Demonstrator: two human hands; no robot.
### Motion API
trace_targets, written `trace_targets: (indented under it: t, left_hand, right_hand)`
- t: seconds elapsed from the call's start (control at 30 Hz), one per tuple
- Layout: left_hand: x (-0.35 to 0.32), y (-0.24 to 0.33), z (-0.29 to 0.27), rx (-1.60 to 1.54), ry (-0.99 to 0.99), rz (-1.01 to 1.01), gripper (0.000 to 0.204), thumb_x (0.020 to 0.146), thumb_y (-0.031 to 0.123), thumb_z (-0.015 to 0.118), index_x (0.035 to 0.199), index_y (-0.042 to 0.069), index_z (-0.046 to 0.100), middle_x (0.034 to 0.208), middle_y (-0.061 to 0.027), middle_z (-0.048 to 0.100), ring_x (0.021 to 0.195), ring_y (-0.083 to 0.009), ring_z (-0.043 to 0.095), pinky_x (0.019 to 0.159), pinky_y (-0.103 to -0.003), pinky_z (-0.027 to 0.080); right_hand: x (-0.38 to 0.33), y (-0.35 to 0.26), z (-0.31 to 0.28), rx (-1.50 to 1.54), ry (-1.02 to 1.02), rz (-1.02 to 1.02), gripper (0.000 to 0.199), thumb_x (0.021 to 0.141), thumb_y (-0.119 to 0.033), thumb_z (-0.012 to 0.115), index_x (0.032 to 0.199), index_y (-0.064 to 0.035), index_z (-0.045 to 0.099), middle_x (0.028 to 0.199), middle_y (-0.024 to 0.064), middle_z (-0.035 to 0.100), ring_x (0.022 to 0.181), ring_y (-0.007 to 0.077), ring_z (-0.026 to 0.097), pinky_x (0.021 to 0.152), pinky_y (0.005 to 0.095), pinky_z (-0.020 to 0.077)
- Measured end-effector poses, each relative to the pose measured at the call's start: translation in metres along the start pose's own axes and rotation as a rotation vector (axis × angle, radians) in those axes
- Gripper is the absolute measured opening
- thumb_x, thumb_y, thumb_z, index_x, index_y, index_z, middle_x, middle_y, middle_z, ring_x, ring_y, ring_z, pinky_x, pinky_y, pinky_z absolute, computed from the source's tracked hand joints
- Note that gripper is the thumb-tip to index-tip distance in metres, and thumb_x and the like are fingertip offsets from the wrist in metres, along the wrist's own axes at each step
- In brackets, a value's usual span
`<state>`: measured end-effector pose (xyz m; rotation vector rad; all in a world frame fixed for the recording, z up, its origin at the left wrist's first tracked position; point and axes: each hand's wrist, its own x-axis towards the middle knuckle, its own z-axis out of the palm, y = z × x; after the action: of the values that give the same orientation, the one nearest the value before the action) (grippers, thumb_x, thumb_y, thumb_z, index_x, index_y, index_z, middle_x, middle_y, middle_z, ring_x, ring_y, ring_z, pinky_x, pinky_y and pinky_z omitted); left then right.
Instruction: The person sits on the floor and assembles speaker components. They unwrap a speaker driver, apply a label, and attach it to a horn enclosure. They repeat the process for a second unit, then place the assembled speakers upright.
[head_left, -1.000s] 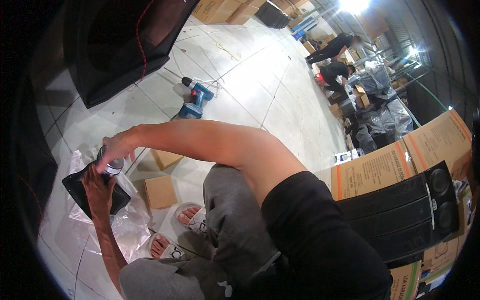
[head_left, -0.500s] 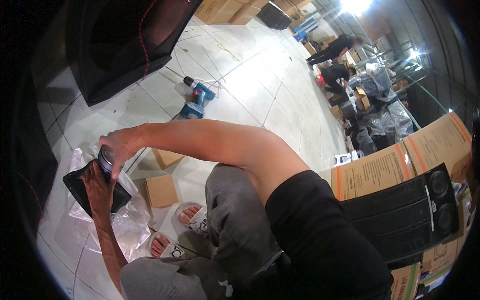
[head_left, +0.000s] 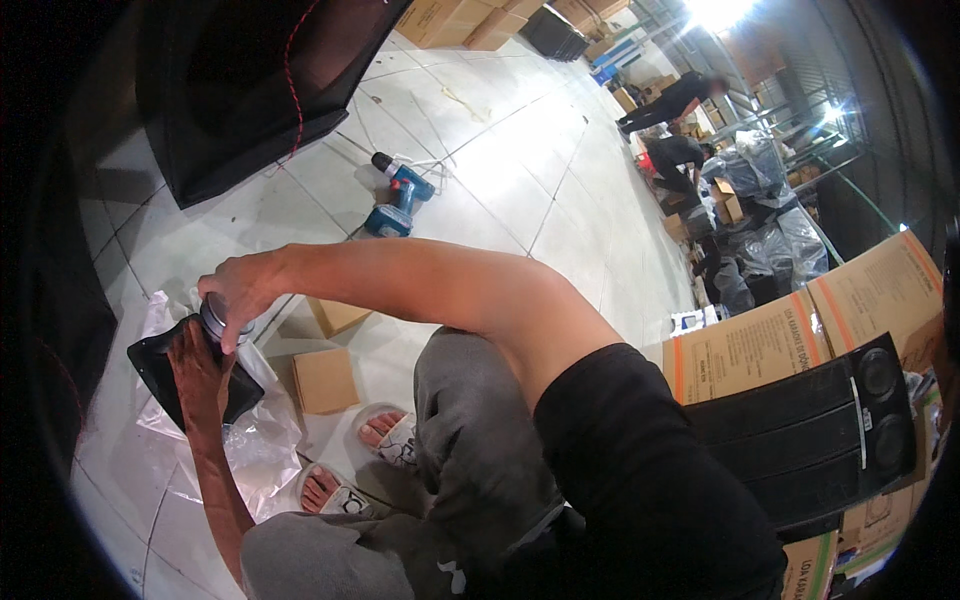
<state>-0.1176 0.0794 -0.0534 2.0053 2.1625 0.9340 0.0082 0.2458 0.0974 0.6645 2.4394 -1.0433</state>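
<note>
My right hand [head_left: 245,287] reaches across from the right and curls its fingers round a short dark cylinder [head_left: 213,316] with a silvery rim. Just below it, my left hand [head_left: 200,372] grips a black, flat-sided piece [head_left: 153,352], its fingers bent over the surface close to the cylinder. Part of the black piece is covered by that hand, and whether the cylinder is fixed to it I cannot tell. Crumpled clear plastic wrap [head_left: 262,450] lies beneath on the tiled floor.
A teal cordless drill [head_left: 400,203] lies beyond my right forearm. Small cardboard boxes [head_left: 326,381] sit near my sandalled feet. A large black case [head_left: 235,120] stands at the upper left. Cartons [head_left: 750,345] and a black speaker [head_left: 800,430] are at the right; two people work farther off.
The view has shifted very slightly. Both hands stay on the same things, with the right fingers and the cylinder moved only a little.
</note>
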Motion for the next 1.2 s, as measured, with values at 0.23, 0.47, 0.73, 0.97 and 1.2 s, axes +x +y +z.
trace_targets:
  t: [0.23,0.47,0.73,0.97,1.2]
  left_hand:
    - [-0.002,0.001,-0.004,0.038,-0.001,0.006,0.078,0.078,0.018,0.079,0.138,-0.008,0.037,0.13,-0.0274,0.053,0.121,-0.0437,0.05,0.105,-0.053,0.036]
    - [-0.002,0.004,-0.009,-0.037,-0.084,-0.108,0.069,0.086,0.025,0.072,0.138,-0.008,0.039,0.137,-0.0275,0.049,0.126,-0.0448,0.045,0.109,-0.053,0.033]
    - [0.001,0.012,-0.014,0.018,-0.075,-0.095,0.065,0.086,0.026,0.072,0.135,-0.005,0.042,0.132,-0.0251,0.052,0.121,-0.0447,0.048,0.105,-0.053,0.036]
    - [0.009,0.023,-0.015,0.116,-0.148,-0.13,0.072,0.086,0.028,0.073,0.14,-0.006,0.04,0.141,-0.0258,0.047,0.133,-0.0413,0.043,0.112,-0.052,0.03]
    - [0.026,-0.016,-0.057,0.535,0.298,-0.164,0.064,0.091,0.04,0.067,0.134,-0.004,0.049,0.137,-0.0243,0.051,0.131,-0.0409,0.044,0.109,-0.051,0.035]
  right_hand:
    - [-0.01,-0.008,0.009,0.145,-0.049,0.167,0.105,0.068,-0.062,0.076,0.14,0.0028,0.038,0.129,0.0275,0.057,0.112,0.0335,0.064,0.09,0.0394,0.0538]
    - [-0.004,0.013,0.048,-0.355,0.415,-0.421,0.076,0.086,-0.061,0.058,0.129,0.0002,0.042,0.114,0.0263,0.052,0.101,0.044,0.059,0.087,0.0494,0.0507]
    - [0.006,0.016,0.065,-0.116,0.508,-0.295,0.061,0.092,-0.053,0.052,0.121,0.0005,0.044,0.11,0.0278,0.051,0.095,0.0455,0.059,0.084,0.0517,0.0494]
    - [0.004,0.016,0.074,-0.082,0.598,-0.143,0.057,0.096,-0.048,0.047,0.123,0.0019,0.04,0.111,0.0298,0.05,0.094,0.0466,0.061,0.084,0.0518,0.05]
    - [-0.001,0.046,0.065,-0.057,0.555,-0.189,0.056,0.096,-0.049,0.049,0.12,0.0002,0.042,0.113,0.026,0.049,0.103,0.0427,0.054,0.094,0.0492,0.0433]
